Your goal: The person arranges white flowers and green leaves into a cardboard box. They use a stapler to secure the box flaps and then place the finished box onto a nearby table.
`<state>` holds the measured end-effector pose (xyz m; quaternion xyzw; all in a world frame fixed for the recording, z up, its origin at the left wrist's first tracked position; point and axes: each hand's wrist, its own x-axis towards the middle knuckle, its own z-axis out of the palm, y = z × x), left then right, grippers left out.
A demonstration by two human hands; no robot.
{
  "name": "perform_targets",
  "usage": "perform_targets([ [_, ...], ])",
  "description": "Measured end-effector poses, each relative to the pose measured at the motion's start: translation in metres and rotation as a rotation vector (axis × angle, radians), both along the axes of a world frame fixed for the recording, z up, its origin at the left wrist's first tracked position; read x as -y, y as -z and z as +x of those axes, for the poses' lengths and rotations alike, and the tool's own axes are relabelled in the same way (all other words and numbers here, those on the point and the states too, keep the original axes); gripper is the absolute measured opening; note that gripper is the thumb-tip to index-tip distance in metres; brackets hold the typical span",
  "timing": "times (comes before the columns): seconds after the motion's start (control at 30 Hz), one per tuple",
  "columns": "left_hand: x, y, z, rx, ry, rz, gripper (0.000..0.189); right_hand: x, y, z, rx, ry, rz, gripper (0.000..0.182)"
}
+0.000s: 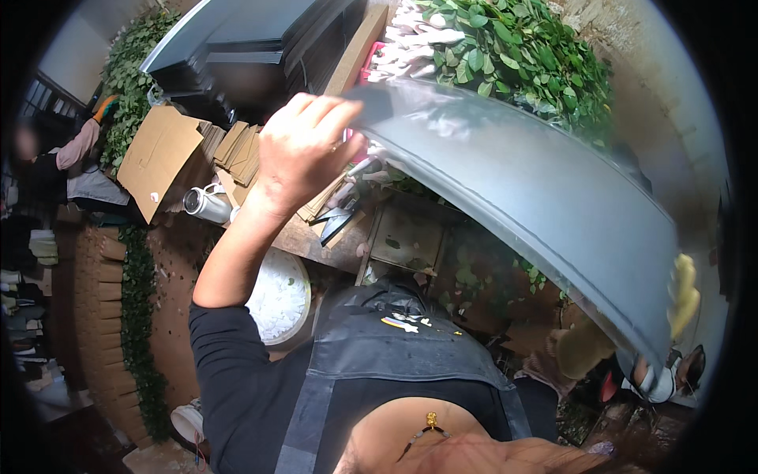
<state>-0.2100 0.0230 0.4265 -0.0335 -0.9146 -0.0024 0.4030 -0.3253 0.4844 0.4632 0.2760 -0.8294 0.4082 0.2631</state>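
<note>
My bare left hand (308,142) is raised above the bench and grips one end of a large, thin grey sheet (521,172). The sheet bows across in front of me to the right, its near edge catching the light. At its far right end, the fingers of a yellow glove on my right hand (684,296) wrap over the edge; the sheet hides most of that hand and forearm. Beyond my left hand stands a stack of similar dark grey sheets (254,35). Leafy green stems (521,53) with white-wrapped ends lie behind the held sheet.
Brown cardboard sheets (163,151), a white mug (207,204) and a grey-and-black tool (337,225) lie on the wooden bench (320,252). Below is a round tub (308,290) holding white pieces. A co-worker (77,154) stands at far left by more foliage; another person (663,379) is at lower right.
</note>
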Motion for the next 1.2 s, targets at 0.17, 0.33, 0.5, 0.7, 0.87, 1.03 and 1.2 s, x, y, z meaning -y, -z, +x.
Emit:
perform_targets([
  [0.17, -0.020, 0.055, -0.007, 0.187, 0.086, 0.444, 0.022, 0.021, -0.081, 0.028, -0.258, -0.058, 0.330, 0.030],
  [0.33, -0.097, 0.061, 0.024, 1.059, 0.592, 1.931, 0.036, 0.084, -0.094, 0.014, -0.321, -0.281, 0.622, 0.026],
  [0.5, -0.108, 0.137, 0.039, 1.194, 0.410, 2.326, 0.037, 0.158, -0.004, -0.024, -0.001, -0.485, 1.059, 0.014],
  [0.7, -0.018, 0.209, 0.019, 1.539, -0.009, 0.740, 0.045, 0.202, 0.165, -0.059, 0.223, -0.474, 1.048, 0.003],
  [0.87, -0.046, 0.257, -0.041, 1.330, 0.284, 0.156, 0.036, 0.213, 0.177, -0.057, 0.065, -0.528, 0.967, 0.005],
  [1.03, -0.076, 0.377, -0.039, 0.695, 0.694, 0.061, 0.090, 0.226, 0.179, -0.052, -0.005, -0.510, 0.900, 0.012],
  [1.2, -0.073, 0.388, -0.032, 0.749, 0.536, 0.132, 0.107, 0.207, 0.125, -0.018, 0.116, -0.656, 0.543, 0.052],
])
